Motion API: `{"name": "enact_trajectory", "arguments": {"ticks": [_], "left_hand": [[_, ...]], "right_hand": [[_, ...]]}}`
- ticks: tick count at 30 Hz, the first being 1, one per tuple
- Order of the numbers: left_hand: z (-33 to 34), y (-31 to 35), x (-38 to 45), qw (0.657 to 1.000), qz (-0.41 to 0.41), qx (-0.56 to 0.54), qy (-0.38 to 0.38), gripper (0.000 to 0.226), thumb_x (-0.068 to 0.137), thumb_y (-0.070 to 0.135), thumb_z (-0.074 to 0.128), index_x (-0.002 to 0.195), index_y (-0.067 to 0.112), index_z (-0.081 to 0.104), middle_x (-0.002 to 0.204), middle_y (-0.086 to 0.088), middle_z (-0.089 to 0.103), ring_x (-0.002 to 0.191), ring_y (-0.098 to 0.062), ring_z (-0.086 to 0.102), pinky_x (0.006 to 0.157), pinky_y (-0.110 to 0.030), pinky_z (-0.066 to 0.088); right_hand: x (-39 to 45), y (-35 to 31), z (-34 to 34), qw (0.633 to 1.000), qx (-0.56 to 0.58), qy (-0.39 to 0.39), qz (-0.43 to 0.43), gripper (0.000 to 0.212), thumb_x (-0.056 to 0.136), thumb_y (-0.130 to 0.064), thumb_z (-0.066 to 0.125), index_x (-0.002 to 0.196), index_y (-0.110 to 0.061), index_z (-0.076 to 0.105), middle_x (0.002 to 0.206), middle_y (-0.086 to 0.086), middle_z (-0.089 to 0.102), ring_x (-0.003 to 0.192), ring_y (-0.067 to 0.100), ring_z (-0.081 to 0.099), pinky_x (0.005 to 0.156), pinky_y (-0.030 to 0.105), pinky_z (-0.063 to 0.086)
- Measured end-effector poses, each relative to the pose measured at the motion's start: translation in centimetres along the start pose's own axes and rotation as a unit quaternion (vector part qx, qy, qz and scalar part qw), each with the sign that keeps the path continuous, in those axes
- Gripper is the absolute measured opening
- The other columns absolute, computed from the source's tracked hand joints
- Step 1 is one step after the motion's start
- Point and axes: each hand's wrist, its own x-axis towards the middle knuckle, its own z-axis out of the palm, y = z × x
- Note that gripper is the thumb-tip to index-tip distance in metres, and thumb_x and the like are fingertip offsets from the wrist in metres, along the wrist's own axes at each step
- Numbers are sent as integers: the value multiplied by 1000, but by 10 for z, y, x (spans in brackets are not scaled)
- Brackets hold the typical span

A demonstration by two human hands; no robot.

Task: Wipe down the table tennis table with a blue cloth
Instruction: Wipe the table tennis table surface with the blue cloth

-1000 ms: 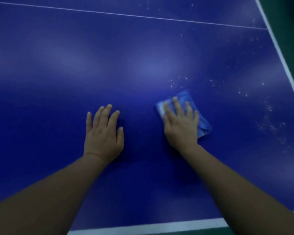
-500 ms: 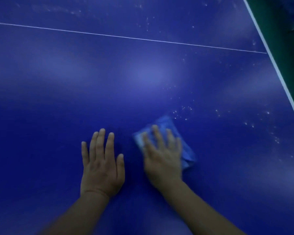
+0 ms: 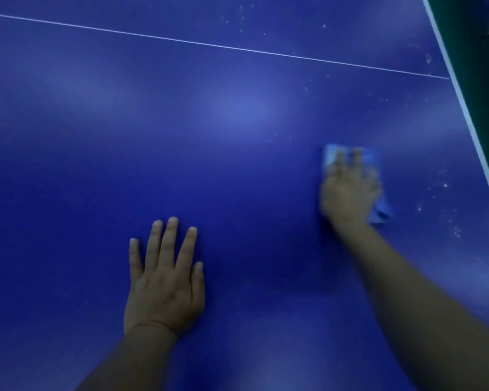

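Observation:
The dark blue table tennis table (image 3: 209, 150) fills the view. A folded light blue cloth (image 3: 380, 210) lies flat on it at the right. My right hand (image 3: 349, 193), blurred by motion, presses on the cloth with straight, spread fingers and covers most of it. My left hand (image 3: 164, 280) rests palm down on the bare table at lower centre, fingers straight and holding nothing.
White specks of dust (image 3: 441, 204) dot the surface to the right of the cloth and near the far right corner. A thin white centre line (image 3: 237, 48) crosses the table at the top. The table's white right edge (image 3: 463, 100) borders a dark green floor (image 3: 480, 38).
My right hand has slid the cloth away from my left hand, to the right and farther up the table toward the right edge. My left hand stays planted in place.

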Motion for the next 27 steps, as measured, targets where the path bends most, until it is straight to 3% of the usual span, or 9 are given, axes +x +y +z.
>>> {"name": "enact_trajectory", "arguments": {"ticks": [3, 5, 8, 11, 15, 19, 22, 24, 27], "left_hand": [[0, 0, 0, 1000, -2, -1, -5, 61, 93, 39, 33, 147, 13, 46, 158, -15, 32, 149, -34, 23, 119, -61, 9], [0, -1, 1, 1000, -2, 0, -3, 61, 92, 39, 34, 146, 12, 47, 157, -16, 33, 148, -35, 25, 119, -61, 9], [0, 0, 0, 1000, 0, 1, -6, 61, 92, 39, 34, 145, 12, 48, 158, -16, 33, 148, -35, 25, 119, -61, 10], [-1, 0, 1, 1000, -2, 1, -18, 61, 92, 38, 34, 146, 13, 47, 159, -14, 32, 149, -33, 23, 118, -62, 12], [0, -1, 0, 1000, -1, 5, -26, 59, 95, 39, 31, 148, 14, 44, 160, -13, 31, 149, -32, 22, 117, -63, 15], [1, -3, 1, 1000, 3, 0, -12, 60, 102, 46, 15, 148, 16, 39, 159, -14, 33, 148, -33, 25, 116, -64, 17], [0, -3, 2, 1000, 6, 1, 0, 57, 102, 45, 18, 148, 17, 38, 158, -14, 34, 147, -33, 27, 115, -63, 18], [0, -2, 2, 1000, 8, 7, 3, 56, 97, 41, 30, 148, 17, 39, 159, -13, 33, 147, -33, 27, 115, -64, 19], [-2, -4, 2, 1000, 5, 5, -12, 57, 99, 41, 25, 149, 18, 38, 160, -11, 31, 149, -31, 23, 116, -62, 15]], "right_hand": [[-61, -41, 15, 955, -7, -19, -297, 51, 96, -38, 36, 146, -33, 45, 160, 3, 35, 141, 44, 34, 110, 63, 27], [-37, -17, 15, 932, -18, -35, -360, 50, 97, -39, 37, 145, -31, 46, 158, 4, 38, 138, 44, 39, 109, 61, 32], [44, 50, 2, 990, -61, -13, -126, 61, 95, -41, 18, 150, -25, 40, 161, 10, 29, 136, 48, 37, 108, 61, 34], [69, 67, -10, 995, 38, -27, 92, 52, 104, -45, 20, 155, -33, 28, 166, 0, 16, 146, 43, 20, 116, 61, 17], [-15, -3, 11, 990, -15, -8, -138, 57, 94, -36, 29, 148, -29, 44, 161, 7, 31, 139, 48, 34, 107, 67, 27], [-78, -103, 17, 947, 61, -13, -315, 53, 91, -37, 47, 144, -33, 47, 160, 3, 35, 144, 42, 28, 113, 66, 20], [-66, -168, 16, 902, 88, -38, -420, 52, 94, -37, 40, 146, -35, 44, 162, -1, 30, 147, 40, 24, 116, 65, 15], [-19, -170, 19, 896, 62, -28, -439, 57, 91, -37, 31, 146, -34, 46, 160, 0, 34, 143, 41, 31, 113, 65, 22], [88, -108, 14, 960, -20, -2, -280, 58, 91, -30, 29, 148, -27, 40, 161, 7, 31, 136, 46, 38, 106, 64, 33]]}}
